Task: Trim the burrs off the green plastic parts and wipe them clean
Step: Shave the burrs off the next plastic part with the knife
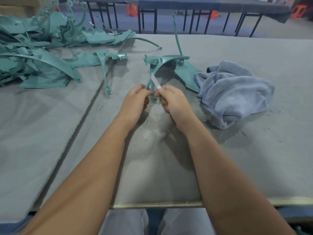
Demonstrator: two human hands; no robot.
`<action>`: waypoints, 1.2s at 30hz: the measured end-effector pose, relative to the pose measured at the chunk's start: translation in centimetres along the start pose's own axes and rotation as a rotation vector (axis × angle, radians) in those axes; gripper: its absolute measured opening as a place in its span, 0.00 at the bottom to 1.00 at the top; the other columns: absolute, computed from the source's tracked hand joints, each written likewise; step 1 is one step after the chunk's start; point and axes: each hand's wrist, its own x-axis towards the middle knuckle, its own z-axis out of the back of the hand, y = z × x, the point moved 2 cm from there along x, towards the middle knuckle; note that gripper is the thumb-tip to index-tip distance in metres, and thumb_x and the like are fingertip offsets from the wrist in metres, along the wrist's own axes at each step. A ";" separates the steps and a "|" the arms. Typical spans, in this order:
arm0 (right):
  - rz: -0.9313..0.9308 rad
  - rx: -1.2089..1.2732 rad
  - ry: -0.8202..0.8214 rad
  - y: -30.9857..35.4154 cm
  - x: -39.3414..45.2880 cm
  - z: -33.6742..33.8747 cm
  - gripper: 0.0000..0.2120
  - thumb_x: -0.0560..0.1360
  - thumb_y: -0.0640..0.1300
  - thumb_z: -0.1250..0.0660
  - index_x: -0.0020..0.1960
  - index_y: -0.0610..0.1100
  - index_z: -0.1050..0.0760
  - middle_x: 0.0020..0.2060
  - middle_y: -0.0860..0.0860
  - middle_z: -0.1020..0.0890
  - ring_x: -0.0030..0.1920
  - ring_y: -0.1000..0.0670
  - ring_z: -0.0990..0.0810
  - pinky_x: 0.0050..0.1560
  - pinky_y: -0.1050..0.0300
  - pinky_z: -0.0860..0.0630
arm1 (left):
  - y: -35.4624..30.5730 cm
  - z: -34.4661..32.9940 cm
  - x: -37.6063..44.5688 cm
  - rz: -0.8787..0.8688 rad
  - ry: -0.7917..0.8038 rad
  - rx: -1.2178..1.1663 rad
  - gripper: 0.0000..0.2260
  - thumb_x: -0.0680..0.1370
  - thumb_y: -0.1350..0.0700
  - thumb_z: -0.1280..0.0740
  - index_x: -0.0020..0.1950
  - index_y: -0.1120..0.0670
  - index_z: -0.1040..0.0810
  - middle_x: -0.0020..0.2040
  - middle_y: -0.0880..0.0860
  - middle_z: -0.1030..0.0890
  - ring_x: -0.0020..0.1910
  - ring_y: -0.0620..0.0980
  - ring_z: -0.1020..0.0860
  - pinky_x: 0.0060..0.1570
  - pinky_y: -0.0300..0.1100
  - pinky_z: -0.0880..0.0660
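Observation:
A green plastic part with a curved arch and thin legs stands on the grey table in front of me. My left hand pinches one thin leg of it near its lower end. My right hand grips a small knife, whose pale blade points up and lies against that same leg. A crumpled blue-grey cloth lies to the right, touching the part's flat panel. Another green part lies to the left of the held one.
A big heap of green plastic parts fills the table's far left. Fine green shavings are scattered around my hands. A seam runs diagonally across the grey table cover. The table's front edge is near my lap.

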 end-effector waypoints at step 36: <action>-0.050 0.489 -0.207 -0.4 0.0 1.9 0.17 0.83 0.47 0.42 0.36 0.43 0.30 0.21 0.52 0.36 0.21 0.55 0.42 0.22 0.62 0.47 | -0.5 -0.2 -0.9 -0.115 0.090 0.111 0.11 0.82 0.50 0.40 0.41 0.49 0.26 0.25 0.44 0.37 0.24 0.42 0.40 0.25 0.37 0.41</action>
